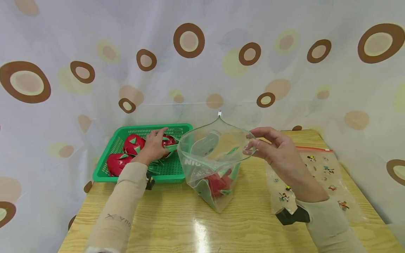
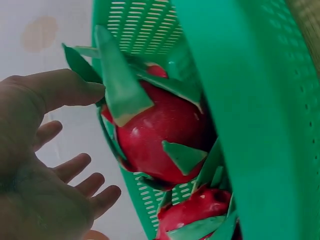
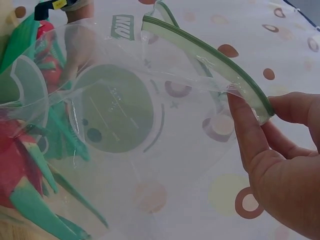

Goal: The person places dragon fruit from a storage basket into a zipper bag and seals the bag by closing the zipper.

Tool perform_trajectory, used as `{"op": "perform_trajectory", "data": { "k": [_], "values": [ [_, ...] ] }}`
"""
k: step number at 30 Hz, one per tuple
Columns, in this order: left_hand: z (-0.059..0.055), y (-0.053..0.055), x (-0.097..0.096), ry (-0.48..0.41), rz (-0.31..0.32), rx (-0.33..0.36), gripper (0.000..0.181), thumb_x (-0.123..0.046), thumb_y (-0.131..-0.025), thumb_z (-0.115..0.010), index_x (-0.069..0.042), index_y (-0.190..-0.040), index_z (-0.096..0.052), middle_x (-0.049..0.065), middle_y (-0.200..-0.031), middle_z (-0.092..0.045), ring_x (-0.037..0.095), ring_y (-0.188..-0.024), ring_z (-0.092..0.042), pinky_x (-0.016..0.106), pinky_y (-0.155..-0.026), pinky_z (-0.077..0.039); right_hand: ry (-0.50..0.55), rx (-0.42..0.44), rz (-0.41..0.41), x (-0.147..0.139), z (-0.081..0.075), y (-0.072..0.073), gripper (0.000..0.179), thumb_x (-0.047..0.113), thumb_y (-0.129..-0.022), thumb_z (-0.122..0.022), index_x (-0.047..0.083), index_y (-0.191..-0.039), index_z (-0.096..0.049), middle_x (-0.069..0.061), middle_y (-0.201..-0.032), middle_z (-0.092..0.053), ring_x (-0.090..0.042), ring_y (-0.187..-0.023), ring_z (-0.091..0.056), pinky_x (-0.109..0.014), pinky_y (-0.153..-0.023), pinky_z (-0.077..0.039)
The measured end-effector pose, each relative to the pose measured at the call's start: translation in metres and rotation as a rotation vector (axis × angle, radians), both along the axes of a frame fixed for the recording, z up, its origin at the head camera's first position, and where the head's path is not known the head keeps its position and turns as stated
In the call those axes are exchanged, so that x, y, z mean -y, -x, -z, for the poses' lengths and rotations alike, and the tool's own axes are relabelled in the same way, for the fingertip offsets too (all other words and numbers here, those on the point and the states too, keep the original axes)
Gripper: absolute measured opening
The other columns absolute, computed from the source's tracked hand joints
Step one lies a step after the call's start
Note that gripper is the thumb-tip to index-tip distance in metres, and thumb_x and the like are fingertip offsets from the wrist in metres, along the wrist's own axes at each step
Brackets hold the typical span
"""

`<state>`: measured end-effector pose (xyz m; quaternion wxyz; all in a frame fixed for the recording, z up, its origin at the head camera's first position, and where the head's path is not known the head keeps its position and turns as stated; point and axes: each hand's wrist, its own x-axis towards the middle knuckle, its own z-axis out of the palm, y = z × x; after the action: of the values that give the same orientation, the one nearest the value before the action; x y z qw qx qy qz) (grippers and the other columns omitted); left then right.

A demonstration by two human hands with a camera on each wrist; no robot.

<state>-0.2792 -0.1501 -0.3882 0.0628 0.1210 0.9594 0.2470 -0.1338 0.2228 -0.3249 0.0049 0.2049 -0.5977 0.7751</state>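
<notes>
My left hand (image 1: pixel 153 149) reaches over a green plastic basket (image 1: pixel 136 179) with several red dragon fruits in it. In the left wrist view its fingers are spread, and the thumb tip is right at a green leaf of one dragon fruit (image 2: pixel 162 132). My right hand (image 1: pixel 281 156) pinches the rim of a clear zip bag (image 1: pixel 188 172) between thumb and fingers. The bag's mouth gapes wide, and a dragon fruit (image 1: pixel 217 184) lies in its bottom. In the right wrist view the green zip strip (image 3: pixel 210 50) runs to the pinching fingertips.
A flat clear bag (image 1: pixel 332 175) with small cartoon prints and a red zip lies at the right of the wooden table (image 1: pixel 171 221). A small white hook (image 1: pixel 219 113) is at the bag's back rim, before a patterned curtain (image 1: pixel 202 77).
</notes>
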Motion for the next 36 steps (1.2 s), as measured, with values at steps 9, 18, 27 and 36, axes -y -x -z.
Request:
{"op": "perform_trajectory", "data": {
  "k": [9, 18, 27, 36],
  "values": [
    [0.015, 0.010, -0.005, 0.174, 0.024, -0.020, 0.080, -0.007, -0.087, -0.068, -0.011, -0.155, -0.026, 0.028, -0.157, -0.020, 0.052, -0.143, -0.020, 0.064, -0.111, -0.033, -0.021, 0.020, 0.007, 0.002, 0.001, -0.001, 0.026, 0.000, -0.099, -0.055, -0.007, -0.124, -0.053, -0.010, -0.119, -0.060, -0.017, -0.091, -0.068, -0.036, -0.088, -0.058],
    [0.023, 0.015, -0.010, 0.241, 0.003, 0.016, 0.077, -0.013, -0.089, -0.069, -0.015, -0.154, -0.028, 0.029, -0.155, -0.023, 0.055, -0.138, -0.029, 0.070, -0.100, -0.040, -0.006, 0.016, -0.003, 0.002, 0.002, -0.001, 0.025, -0.001, -0.099, -0.054, -0.006, -0.123, -0.053, -0.008, -0.119, -0.060, -0.016, -0.092, -0.068, -0.035, -0.088, -0.058],
    [0.020, 0.012, -0.012, 0.277, 0.057, -0.008, 0.074, -0.011, -0.087, -0.073, -0.010, -0.148, -0.032, 0.033, -0.144, -0.036, 0.053, -0.125, -0.044, 0.059, -0.095, -0.049, -0.018, 0.015, 0.006, 0.002, 0.003, -0.001, 0.026, 0.000, -0.099, -0.054, -0.008, -0.124, -0.053, -0.009, -0.118, -0.060, -0.016, -0.092, -0.068, -0.035, -0.088, -0.058],
    [0.024, 0.015, -0.009, 0.319, 0.099, -0.045, 0.076, -0.013, -0.085, -0.076, -0.010, -0.148, -0.033, 0.028, -0.138, -0.046, 0.047, -0.117, -0.054, 0.054, -0.091, -0.053, -0.006, 0.020, 0.014, 0.001, 0.004, -0.001, 0.025, -0.001, -0.099, -0.054, -0.005, -0.124, -0.055, -0.008, -0.116, -0.061, -0.016, -0.092, -0.068, -0.034, -0.087, -0.059]
  ]
}}
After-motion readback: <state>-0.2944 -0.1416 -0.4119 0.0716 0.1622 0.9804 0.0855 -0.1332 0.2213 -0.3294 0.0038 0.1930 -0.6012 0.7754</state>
